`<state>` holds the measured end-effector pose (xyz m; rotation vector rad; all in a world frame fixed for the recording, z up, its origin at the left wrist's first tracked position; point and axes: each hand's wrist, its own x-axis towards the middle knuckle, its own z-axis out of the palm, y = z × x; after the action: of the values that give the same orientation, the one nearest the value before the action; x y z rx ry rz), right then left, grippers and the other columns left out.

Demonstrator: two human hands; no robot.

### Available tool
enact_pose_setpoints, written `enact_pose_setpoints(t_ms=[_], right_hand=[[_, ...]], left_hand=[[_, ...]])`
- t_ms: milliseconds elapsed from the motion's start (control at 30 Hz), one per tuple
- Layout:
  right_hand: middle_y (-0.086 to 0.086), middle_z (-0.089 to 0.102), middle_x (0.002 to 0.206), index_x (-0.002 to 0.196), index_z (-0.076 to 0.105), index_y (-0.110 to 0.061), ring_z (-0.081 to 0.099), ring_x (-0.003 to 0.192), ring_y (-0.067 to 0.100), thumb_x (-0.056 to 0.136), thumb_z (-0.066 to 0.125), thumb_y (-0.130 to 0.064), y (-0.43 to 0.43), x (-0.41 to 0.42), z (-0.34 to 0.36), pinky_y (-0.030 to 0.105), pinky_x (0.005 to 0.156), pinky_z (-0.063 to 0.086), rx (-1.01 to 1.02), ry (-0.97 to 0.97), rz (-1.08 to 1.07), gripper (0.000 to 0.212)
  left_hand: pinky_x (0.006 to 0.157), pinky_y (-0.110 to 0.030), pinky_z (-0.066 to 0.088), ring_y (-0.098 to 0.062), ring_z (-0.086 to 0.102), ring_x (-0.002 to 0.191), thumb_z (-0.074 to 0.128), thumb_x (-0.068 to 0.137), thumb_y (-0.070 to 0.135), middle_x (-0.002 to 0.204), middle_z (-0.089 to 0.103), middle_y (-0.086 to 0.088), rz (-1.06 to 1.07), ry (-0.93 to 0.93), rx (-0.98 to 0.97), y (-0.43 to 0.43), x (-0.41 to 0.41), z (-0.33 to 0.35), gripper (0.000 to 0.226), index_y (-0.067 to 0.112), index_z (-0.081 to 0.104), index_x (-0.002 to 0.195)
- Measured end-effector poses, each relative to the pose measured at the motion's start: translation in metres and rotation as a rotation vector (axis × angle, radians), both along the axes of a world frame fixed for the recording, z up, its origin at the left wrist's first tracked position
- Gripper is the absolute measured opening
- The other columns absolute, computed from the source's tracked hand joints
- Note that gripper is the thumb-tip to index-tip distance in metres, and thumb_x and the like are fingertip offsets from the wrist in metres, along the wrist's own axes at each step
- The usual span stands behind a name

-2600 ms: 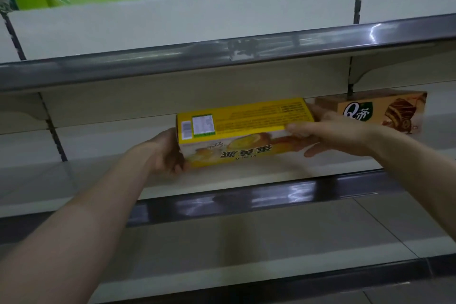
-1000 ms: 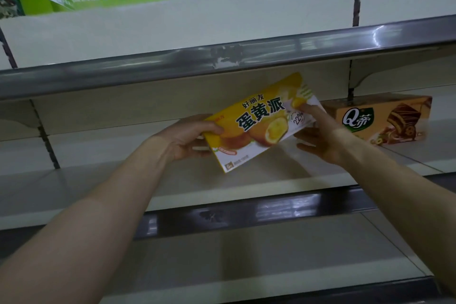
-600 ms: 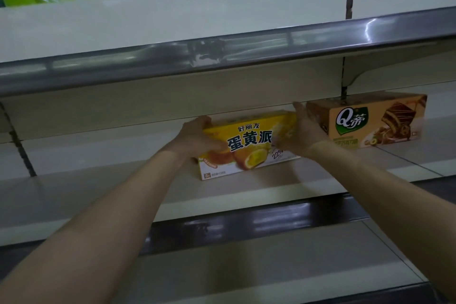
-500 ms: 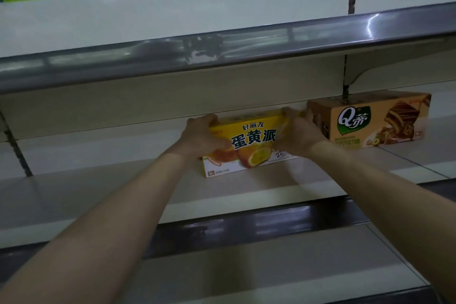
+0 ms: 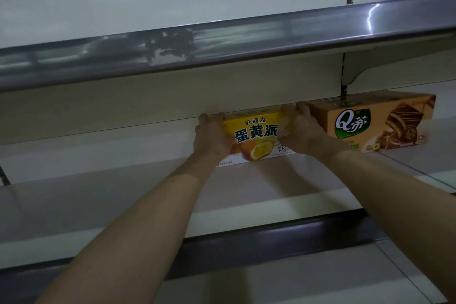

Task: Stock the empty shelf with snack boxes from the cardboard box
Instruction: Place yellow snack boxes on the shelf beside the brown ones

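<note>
Placement is all but finished: the yellow snack box [image 5: 256, 134] stands on its long edge at the far part of the middle shelf [image 5: 111, 187], printed front facing near. Its right end is just beside the brown snack box [image 5: 380, 123] that already stands to the right. A second ago the yellow box was tilted in the air in front of the shelf, and earlier it was held with its print upside down. Since then it has been turned the right way up, lowered onto the shelf board and slid back toward the rear wall. The left hand [image 5: 212, 136] has its grip clamped on the box's left end, fingers curled over the top edge. The right hand [image 5: 303, 128] holds the right end the same way, wedged between the two boxes, so whether the boxes actually touch is hidden. The yellow box now seems to bear its own weight. What remains of this step is probably a small squaring-up against its neighbour and letting go. With only two boxes seen on the shelf, the task as a whole looks barely begun. The cardboard box that supplies the rest is not in view.
</note>
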<state>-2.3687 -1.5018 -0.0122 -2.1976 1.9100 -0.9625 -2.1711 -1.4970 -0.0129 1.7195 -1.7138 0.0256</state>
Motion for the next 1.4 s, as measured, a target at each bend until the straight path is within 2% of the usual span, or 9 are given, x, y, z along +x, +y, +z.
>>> enact_pose_setpoints(t_ms=[267, 367, 433, 567, 767, 867, 967, 1133, 1400], right_hand=[[0.016, 0.007, 0.155, 0.150, 0.021, -0.020, 0.013, 0.140, 0.045, 0.090, 0.061, -0.017, -0.001, 0.002, 0.001, 0.050, 0.113, 0.025, -0.002, 0.117, 0.005, 0.072], [0.017, 0.013, 0.152, 0.147, 0.028, -0.018, 0.016, 0.138, 0.042, 0.088, 0.059, -0.010, 0.016, 0.010, 0.006, 0.053, 0.107, 0.031, -0.131, 0.274, -0.060, 0.068], [0.017, 0.024, 0.144, 0.141, 0.040, -0.014, 0.023, 0.133, 0.039, 0.086, 0.054, -0.005, 0.025, 0.020, 0.008, 0.052, 0.102, 0.033, -0.153, 0.358, -0.034, 0.057], [0.015, 0.026, 0.143, 0.148, 0.033, -0.027, 0.022, 0.135, 0.036, 0.090, 0.052, -0.014, 0.029, 0.034, 0.004, 0.053, 0.106, 0.031, 0.012, 0.395, 0.045, 0.062], [0.015, 0.028, 0.141, 0.146, 0.035, -0.024, 0.026, 0.133, 0.036, 0.091, 0.055, -0.021, 0.037, 0.036, 0.008, 0.051, 0.105, 0.033, 0.036, 0.410, 0.092, 0.058], [0.015, 0.040, 0.133, 0.135, 0.050, -0.021, 0.038, 0.126, 0.036, 0.092, 0.054, -0.032, 0.051, 0.043, 0.015, 0.046, 0.099, 0.039, 0.002, 0.398, 0.181, 0.045], [0.008, 0.053, 0.126, 0.122, 0.060, -0.028, 0.051, 0.118, 0.031, 0.094, 0.049, -0.032, 0.071, 0.062, 0.019, 0.036, 0.086, 0.041, -0.010, 0.469, 0.286, 0.031], [0.002, 0.063, 0.116, 0.115, 0.064, -0.027, 0.057, 0.107, 0.027, 0.092, 0.050, -0.030, 0.117, 0.108, 0.020, 0.033, 0.089, 0.048, -0.056, 0.531, 0.508, 0.028], [0.005, 0.065, 0.101, 0.100, 0.065, -0.022, 0.058, 0.088, 0.028, 0.089, 0.051, -0.035, 0.223, 0.209, -0.005, 0.028, 0.070, 0.042, -0.080, 0.559, 0.975, 0.021]], left_hand=[[0.099, -0.046, 0.039, -0.040, 0.028, 0.132, 0.065, 0.089, 0.024, 0.146, 0.024, -0.017, 0.114, -0.161, 0.072, 0.000, -0.007, 0.001, 0.062, 0.019, 0.035, 0.143], [0.109, -0.054, 0.023, -0.038, 0.015, 0.142, 0.068, 0.086, 0.029, 0.152, 0.018, -0.019, 0.193, -0.459, -0.041, 0.006, -0.014, -0.001, 0.078, 0.024, 0.023, 0.150], [0.104, -0.046, 0.028, -0.036, 0.028, 0.134, 0.063, 0.088, 0.022, 0.145, 0.028, -0.018, 0.159, -0.583, -0.199, 0.010, -0.021, -0.003, 0.072, 0.023, 0.027, 0.150], [0.091, -0.041, 0.042, -0.036, 0.036, 0.126, 0.052, 0.091, 0.009, 0.139, 0.030, -0.019, 0.092, -0.477, -0.095, 0.015, -0.032, -0.004, 0.063, 0.020, 0.030, 0.150], [0.087, -0.042, 0.045, -0.034, 0.035, 0.130, 0.065, 0.088, 0.017, 0.139, 0.031, -0.016, 0.000, -0.411, 0.023, 0.028, -0.027, 0.000, 0.081, 0.025, 0.019, 0.153], [0.091, -0.041, 0.045, -0.032, 0.046, 0.123, 0.066, 0.087, 0.029, 0.131, 0.043, -0.013, 0.010, -0.276, 0.035, 0.043, -0.015, 0.006, 0.062, 0.026, 0.039, 0.144], [0.090, -0.034, 0.046, -0.029, 0.055, 0.114, 0.063, 0.090, 0.034, 0.124, 0.052, -0.008, 0.090, -0.202, 0.044, 0.072, 0.006, 0.011, 0.039, 0.024, 0.058, 0.127], [0.094, -0.031, 0.045, -0.023, 0.056, 0.115, 0.060, 0.092, 0.034, 0.124, 0.061, 0.001, 0.277, -0.138, 0.109, 0.144, 0.052, 0.013, 0.033, 0.027, 0.060, 0.124], [0.091, -0.035, 0.051, -0.025, 0.063, 0.103, 0.066, 0.087, 0.036, 0.111, 0.068, -0.003, 0.606, -0.068, 0.306, 0.299, 0.126, -0.019, 0.026, 0.023, 0.067, 0.109]])
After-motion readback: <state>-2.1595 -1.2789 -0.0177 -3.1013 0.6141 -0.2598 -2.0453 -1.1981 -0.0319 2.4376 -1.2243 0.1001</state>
